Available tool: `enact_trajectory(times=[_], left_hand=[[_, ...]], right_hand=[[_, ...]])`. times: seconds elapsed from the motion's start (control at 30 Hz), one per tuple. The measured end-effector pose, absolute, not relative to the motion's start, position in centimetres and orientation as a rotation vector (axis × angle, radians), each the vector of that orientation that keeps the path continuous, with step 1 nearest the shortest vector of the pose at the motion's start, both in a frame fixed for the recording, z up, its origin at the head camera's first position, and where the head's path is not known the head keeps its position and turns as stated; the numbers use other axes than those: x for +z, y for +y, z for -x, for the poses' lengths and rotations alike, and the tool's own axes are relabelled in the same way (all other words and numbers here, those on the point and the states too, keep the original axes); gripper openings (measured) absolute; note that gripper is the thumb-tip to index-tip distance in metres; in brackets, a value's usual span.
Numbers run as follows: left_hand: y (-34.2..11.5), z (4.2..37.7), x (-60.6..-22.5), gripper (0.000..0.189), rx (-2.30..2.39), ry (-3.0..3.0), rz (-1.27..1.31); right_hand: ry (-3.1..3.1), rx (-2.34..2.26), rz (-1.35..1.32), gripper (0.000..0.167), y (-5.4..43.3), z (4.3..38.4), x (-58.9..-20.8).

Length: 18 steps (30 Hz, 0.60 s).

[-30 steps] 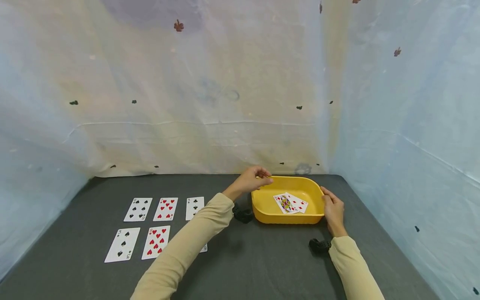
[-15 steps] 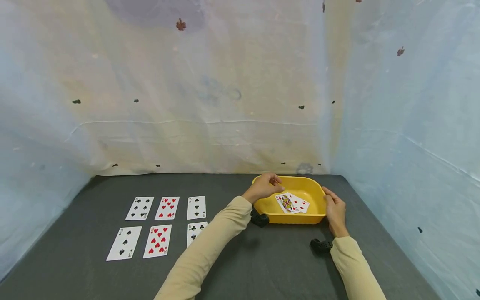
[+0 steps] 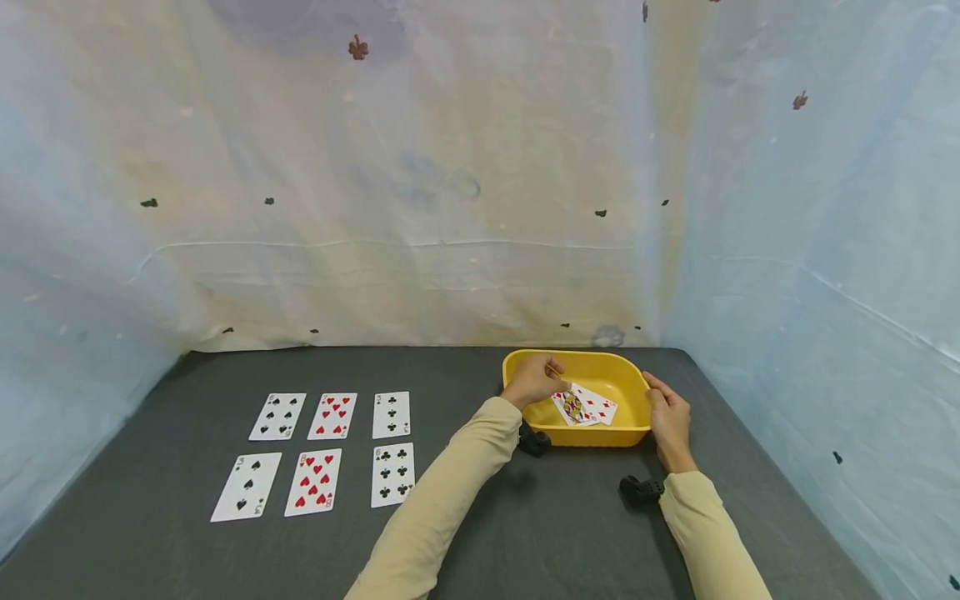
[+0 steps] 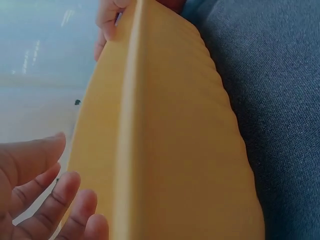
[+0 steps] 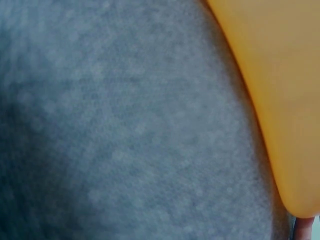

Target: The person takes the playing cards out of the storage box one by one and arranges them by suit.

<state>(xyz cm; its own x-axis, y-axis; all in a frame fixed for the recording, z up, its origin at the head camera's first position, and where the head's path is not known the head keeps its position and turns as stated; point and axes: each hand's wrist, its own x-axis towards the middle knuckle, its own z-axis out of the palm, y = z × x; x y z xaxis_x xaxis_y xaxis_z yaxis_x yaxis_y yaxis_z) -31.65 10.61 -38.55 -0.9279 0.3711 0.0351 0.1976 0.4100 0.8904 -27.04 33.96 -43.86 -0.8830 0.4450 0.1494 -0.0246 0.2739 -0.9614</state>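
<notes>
A shallow yellow tray (image 3: 592, 437) stands toward the back right of the table. Two playing cards lie overlapping in it: a diamond face card (image 3: 573, 409) and another diamond card (image 3: 603, 408). My left hand (image 3: 534, 377) is over the tray's left part, fingertips close to the face card in the head view. In the left wrist view its fingers (image 4: 67, 187) are loosely bent, with nothing between them and the thumb. At the right end of the tray, my right hand (image 3: 670, 423) grips the wall, the thumb over the rim.
Left of the tray, several face-up cards lie in two rows, among them a spade card (image 3: 246, 487), a heart card (image 3: 312, 482) and a club card (image 3: 392, 474). A dark cloth (image 3: 577, 533) covers the table. Pale sheeting (image 3: 420, 183) hangs behind and at both sides.
My left hand has moved right and slightly down, from the tray's left rim to over its inside. The right hand keeps its grip. The near club card is now uncovered by the left arm.
</notes>
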Motion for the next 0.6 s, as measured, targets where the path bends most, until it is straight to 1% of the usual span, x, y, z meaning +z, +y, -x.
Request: enact_trajectory(times=[0.6], left_hand=[[12.2, 32.0, -40.2, 0.035, 1.359, 2.617, -0.481]], right_hand=[[-2.152, 1.629, 0.374, 0.039, 33.9, 27.2, -44.1]])
